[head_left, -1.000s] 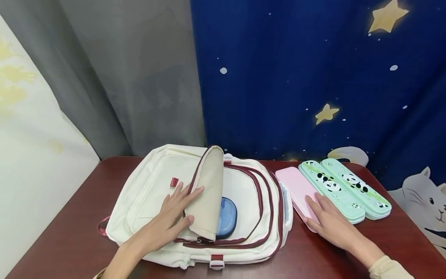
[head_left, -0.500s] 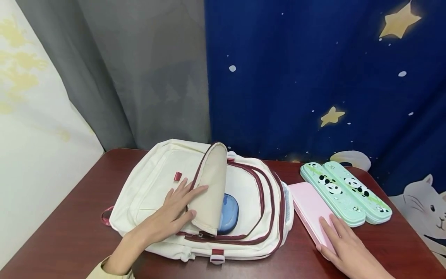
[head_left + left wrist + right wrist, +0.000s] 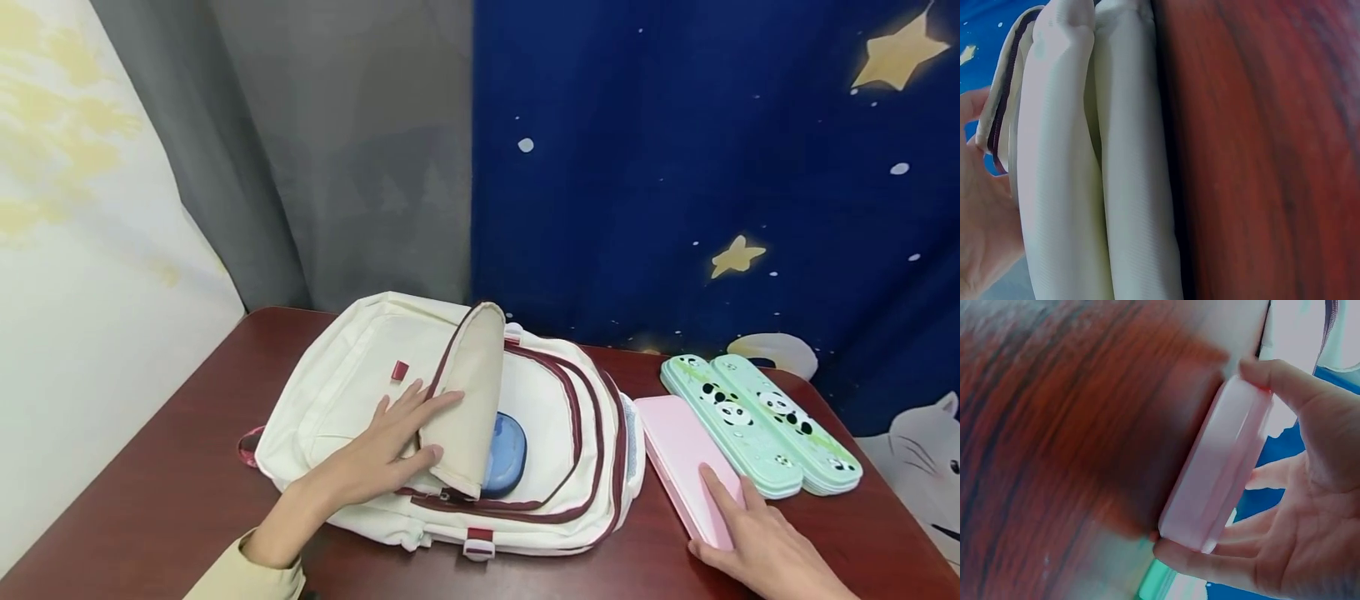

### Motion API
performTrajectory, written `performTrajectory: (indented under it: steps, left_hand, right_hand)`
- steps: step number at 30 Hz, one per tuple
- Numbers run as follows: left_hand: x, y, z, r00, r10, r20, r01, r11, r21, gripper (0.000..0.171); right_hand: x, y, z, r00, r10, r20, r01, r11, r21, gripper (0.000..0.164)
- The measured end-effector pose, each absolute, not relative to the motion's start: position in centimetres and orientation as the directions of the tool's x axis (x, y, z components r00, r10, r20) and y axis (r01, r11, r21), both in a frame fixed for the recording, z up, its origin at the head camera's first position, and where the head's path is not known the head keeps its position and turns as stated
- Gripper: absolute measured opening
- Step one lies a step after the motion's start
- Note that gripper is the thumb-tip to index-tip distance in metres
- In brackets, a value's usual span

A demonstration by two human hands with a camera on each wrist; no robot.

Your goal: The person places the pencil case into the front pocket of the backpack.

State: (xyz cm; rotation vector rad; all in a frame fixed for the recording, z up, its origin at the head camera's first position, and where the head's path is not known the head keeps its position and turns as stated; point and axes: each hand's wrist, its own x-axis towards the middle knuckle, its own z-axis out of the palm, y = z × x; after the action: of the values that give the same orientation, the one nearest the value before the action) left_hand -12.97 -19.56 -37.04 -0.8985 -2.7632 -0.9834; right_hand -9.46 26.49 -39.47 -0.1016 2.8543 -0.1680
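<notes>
A white backpack (image 3: 360, 358) with dark red trim lies flat, its front pocket flap (image 3: 472, 392) folded back. My left hand (image 3: 382, 454) rests against that flap with fingers fairly straight; in the left wrist view the hand (image 3: 985, 231) is partly cut off beside it. Inside the pocket a blue rounded case (image 3: 506, 454) shows, partly covered by the flap. My right hand (image 3: 768, 533) grips the near end of a pink pencil case (image 3: 686, 450), right of the backpack. The right wrist view shows thumb and fingers on opposite edges of the pink pencil case (image 3: 1216, 469).
Two mint-green panda pencil cases (image 3: 731, 425) lie side by side beyond the pink one, near the table's right edge. The dark red wooden table (image 3: 172, 433) carries everything. Grey and blue star-patterned curtains (image 3: 585, 208) hang right behind it.
My right hand has slid the pink pencil case nearer to me and slightly right. The left hand keeps its place on the flap. The head view has shifted a little.
</notes>
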Motion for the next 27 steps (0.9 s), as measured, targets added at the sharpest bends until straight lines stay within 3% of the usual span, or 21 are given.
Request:
performTrajectory:
  steps: [6,11,18,27]
  left_hand:
    - [-13.2,-18.8,-37.3,-0.824,0.493,0.278,0.565,0.682,0.465,0.069]
    - [-13.3,-18.5,-37.4,-0.824,0.483,0.298,0.566,0.727,0.388,0.071]
    - [-13.0,-18.4,-37.3,-0.867,0.399,0.298,0.477,0.835,0.272,0.073]
    - [-12.6,-18.5,-37.9,-0.896,0.332,0.296,0.406,0.883,0.237,0.072]
  right_hand:
    - [-9.8,28.0,-38.3,-0.959,-0.048,-0.279,-0.029,0.997,-0.072,0.098]
    - [-9.8,29.3,-34.6,-0.980,-0.082,-0.182,-0.078,0.997,-0.028,0.091]
    - [-10.2,29.2,-31.2,-0.977,-0.191,0.099,-0.203,0.970,-0.133,0.092]
    - [-11.3,27.4,-31.1,-0.915,-0.318,0.247,-0.373,0.901,-0.221,0.089]
